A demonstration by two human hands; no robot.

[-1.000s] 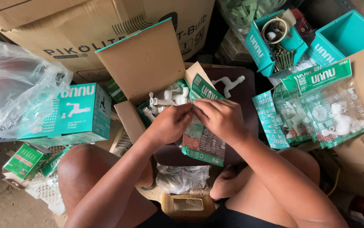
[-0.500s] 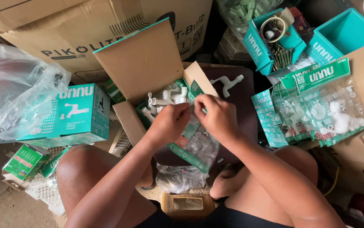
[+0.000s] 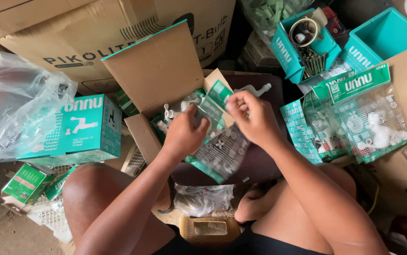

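A clear plastic packet with a green header card is held in both hands over an open cardboard box.

A large brown carton (image 3: 71, 33) is seen along the top, with a crumpled clear plastic bag (image 3: 14, 104) and a teal box (image 3: 80, 130) set to the left. The open cardboard box (image 3: 158, 75) is placed in the middle, its flap raised, and white plastic fittings (image 3: 175, 111) are seen inside it. A pile of filled packets (image 3: 354, 123) is laid to the right, below two teal trays (image 3: 302, 47). The packet (image 3: 220, 151) is held just above the dark surface in front of the box: its left side is gripped by the left hand (image 3: 184, 134), closed around it, and its green top edge is pinched between the fingers of the right hand (image 3: 255, 118).
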